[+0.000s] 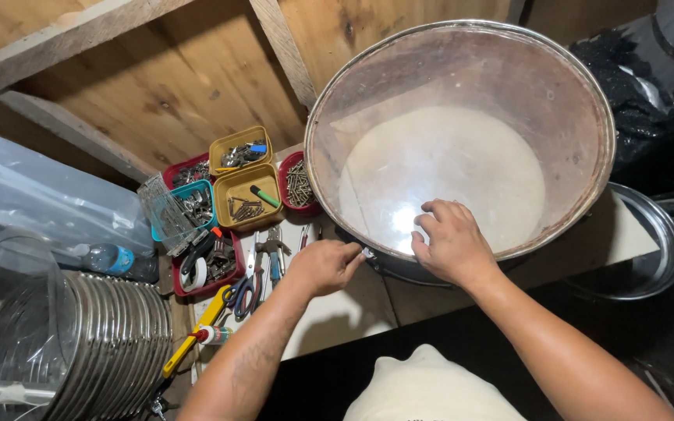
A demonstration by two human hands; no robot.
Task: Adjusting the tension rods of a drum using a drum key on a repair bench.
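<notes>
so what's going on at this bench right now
A person is working on a large round clear cover with a metal rim, tilted up on a workbench. The right hand lies flat on the clear face near its lower edge, while the left hand pinches something small at the rim. Small trays of screws and hardware sit to the left, beside stacked metal rings.

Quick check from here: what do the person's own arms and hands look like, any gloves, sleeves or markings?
Both arms are bare from the frame edge to the fingertips: no sleeves, gloves, watch or rings visible. The left hand sits on a forearm with a faint dark tattoo-like marking on its inner side. The right hand and its forearm show no markings.
</notes>
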